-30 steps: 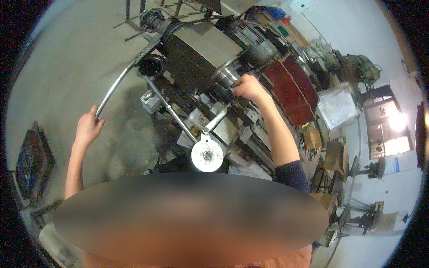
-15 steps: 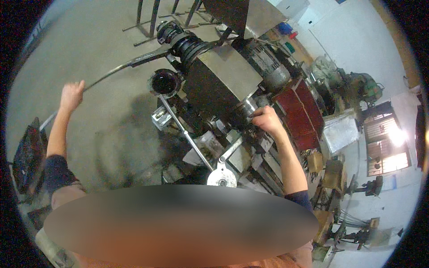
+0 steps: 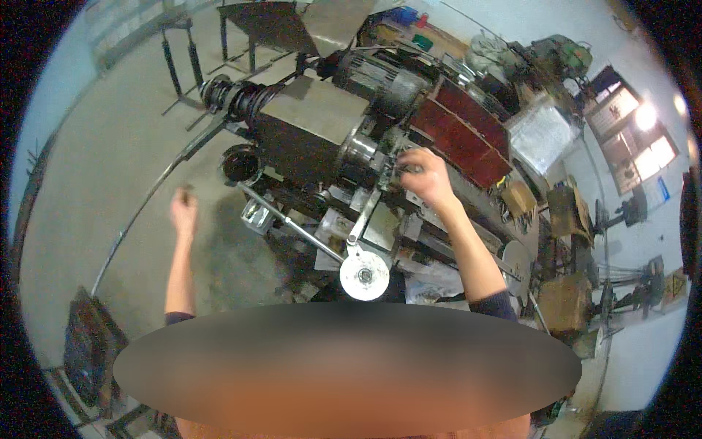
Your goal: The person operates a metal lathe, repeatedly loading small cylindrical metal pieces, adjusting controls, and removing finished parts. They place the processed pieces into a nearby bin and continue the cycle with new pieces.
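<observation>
A lathe with a boxy grey headstock (image 3: 314, 110) fills the middle. My right hand (image 3: 428, 179) is curled in just right of the shiny steel chuck (image 3: 358, 152). Its fingers are bent together over a dark bit by the tool post (image 3: 390, 164); what they hold is hidden. My left hand (image 3: 184, 212) is in the air at the left, slightly smeared, its fingers curled. It is apart from the long thin rod (image 3: 139, 212), which slants from the spindle's far end down to a dark box-like stand (image 3: 91, 344).
A white round handwheel (image 3: 364, 276) and a long steel lever (image 3: 296, 225) stand close in front of me. A dark round cup (image 3: 242, 165) sits left of the headstock. Behind are a motor (image 3: 384, 80), a red cover (image 3: 464, 132) and metal stands (image 3: 183, 62).
My left hand has let go of the rod and come right, toward the lathe. My right hand has shifted from the chuck to just right of it. The view has turned and moved right.
</observation>
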Motion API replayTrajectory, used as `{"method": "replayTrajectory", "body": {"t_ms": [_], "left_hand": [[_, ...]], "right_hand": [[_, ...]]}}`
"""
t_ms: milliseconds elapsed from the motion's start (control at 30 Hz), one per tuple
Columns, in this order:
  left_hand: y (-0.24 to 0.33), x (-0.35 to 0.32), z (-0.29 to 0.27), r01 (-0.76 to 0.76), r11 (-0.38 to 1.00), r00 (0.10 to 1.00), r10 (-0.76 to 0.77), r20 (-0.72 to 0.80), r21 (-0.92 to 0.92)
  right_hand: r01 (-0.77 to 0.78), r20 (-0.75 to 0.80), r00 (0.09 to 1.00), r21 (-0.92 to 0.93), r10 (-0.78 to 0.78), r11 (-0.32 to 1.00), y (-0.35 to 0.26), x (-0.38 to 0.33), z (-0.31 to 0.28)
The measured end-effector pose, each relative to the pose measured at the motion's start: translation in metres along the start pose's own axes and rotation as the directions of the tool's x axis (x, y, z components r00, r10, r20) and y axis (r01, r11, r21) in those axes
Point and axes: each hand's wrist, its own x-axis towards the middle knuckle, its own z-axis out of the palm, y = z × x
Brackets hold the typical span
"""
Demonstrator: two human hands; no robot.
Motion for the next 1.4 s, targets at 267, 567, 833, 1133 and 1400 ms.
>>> {"method": "replayTrajectory", "body": {"t_ms": [267, 567, 833, 1133, 1400], "left_hand": [[0.022, -0.050, 0.121, -0.388, 0.839, 0.736, 0.034, 0.676, 0.380], [0.022, -0.030, 0.083, -0.427, 0.781, 0.766, 0.044, 0.642, 0.456], [0.107, -0.037, 0.046, 0.597, 0.762, 0.768, -0.451, 0.454, -0.252], [0.127, -0.053, 0.127, 0.662, 0.436, 0.713, -0.617, 0.333, -0.610], [0.117, -0.052, 0.135, 0.627, 0.583, 0.764, -0.590, 0.260, -0.517]], "right_hand": [[-0.600, -0.117, 0.798, -0.069, 0.591, 0.797, 0.054, -0.196, -0.098], [-0.810, -0.255, 0.467, -0.508, 0.846, 0.294, 0.184, -0.433, -0.197], [-0.685, -0.182, 0.163, -0.729, 0.970, -0.022, 0.278, -0.549, -0.216], [-0.772, -0.406, 0.158, -0.619, 0.900, -0.144, 0.175, -0.533, -0.169], [-0.822, -0.420, -0.104, -0.474, 0.902, -0.315, 0.114, -0.486, -0.145]]}}
